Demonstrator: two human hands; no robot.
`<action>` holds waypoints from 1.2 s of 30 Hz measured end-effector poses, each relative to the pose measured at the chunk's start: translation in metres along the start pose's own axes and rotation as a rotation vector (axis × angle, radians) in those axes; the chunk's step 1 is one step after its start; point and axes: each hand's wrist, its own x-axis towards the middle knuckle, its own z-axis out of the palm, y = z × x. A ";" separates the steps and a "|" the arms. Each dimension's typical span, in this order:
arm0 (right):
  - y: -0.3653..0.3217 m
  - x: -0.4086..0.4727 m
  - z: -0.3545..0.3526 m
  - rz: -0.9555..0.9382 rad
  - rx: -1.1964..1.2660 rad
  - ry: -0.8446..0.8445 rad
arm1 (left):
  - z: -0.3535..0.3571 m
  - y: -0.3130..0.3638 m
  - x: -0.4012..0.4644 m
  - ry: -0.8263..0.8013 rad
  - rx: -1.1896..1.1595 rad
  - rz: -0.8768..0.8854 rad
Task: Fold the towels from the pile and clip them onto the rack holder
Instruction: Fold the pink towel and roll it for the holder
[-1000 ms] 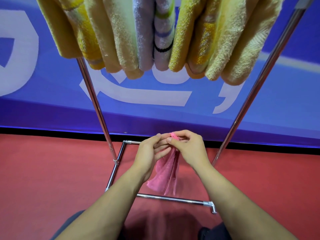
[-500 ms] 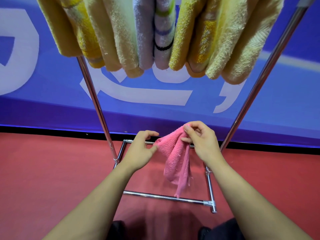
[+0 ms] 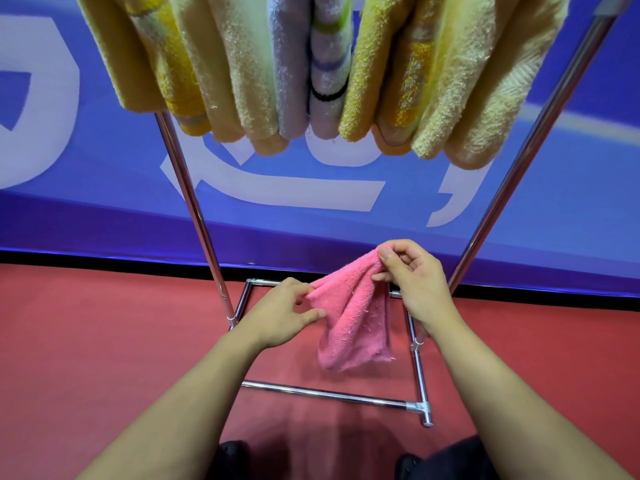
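Two bare forearms reach out over the red floor [image 3: 86,341]. Between the hands hangs a pink towel [image 3: 353,320], bunched and drooping over the rack's [image 3: 204,223] base bars. The left hand [image 3: 280,315] pinches its lower left edge — a narrow grip of thumb and fingertips. The right hand [image 3: 414,278] holds the top corner higher up, thumb against curled fingers. Farther off, yellow and striped towels [image 3: 311,71] hang in a tight row before a blue banner [image 3: 346,202].

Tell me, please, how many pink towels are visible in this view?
1. The pink towel hangs in mid-air above the rack base, pinched by the left hand and right hand. Others may lie outside the frame.
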 end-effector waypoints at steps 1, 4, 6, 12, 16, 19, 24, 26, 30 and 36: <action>0.001 0.002 -0.002 0.007 -0.004 0.022 | -0.003 0.000 -0.001 0.010 0.021 -0.020; 0.007 0.005 -0.007 0.044 -0.028 0.076 | -0.010 -0.001 -0.002 0.095 0.056 -0.041; 0.011 0.008 -0.010 0.073 -0.032 0.113 | -0.013 0.002 -0.002 0.158 0.068 -0.032; 0.028 0.013 -0.015 0.188 -0.038 0.138 | -0.013 0.009 -0.002 0.332 -0.064 0.002; 0.031 0.015 -0.017 0.203 -0.024 0.142 | -0.012 0.013 -0.004 0.387 -0.112 -0.003; 0.031 0.015 -0.016 0.202 -0.006 0.146 | -0.014 0.016 -0.004 0.364 -0.276 -0.001; 0.031 0.014 -0.014 0.196 0.015 0.142 | -0.015 0.014 -0.003 0.286 -0.264 -0.020; 0.032 0.015 -0.015 0.197 0.025 0.153 | -0.014 0.014 -0.003 0.248 -0.259 -0.005; 0.035 0.017 -0.018 0.197 0.024 0.188 | -0.011 0.016 -0.003 0.191 -0.248 0.042; 0.040 0.017 -0.020 0.193 -0.048 0.172 | -0.007 0.039 -0.014 -0.146 0.156 0.274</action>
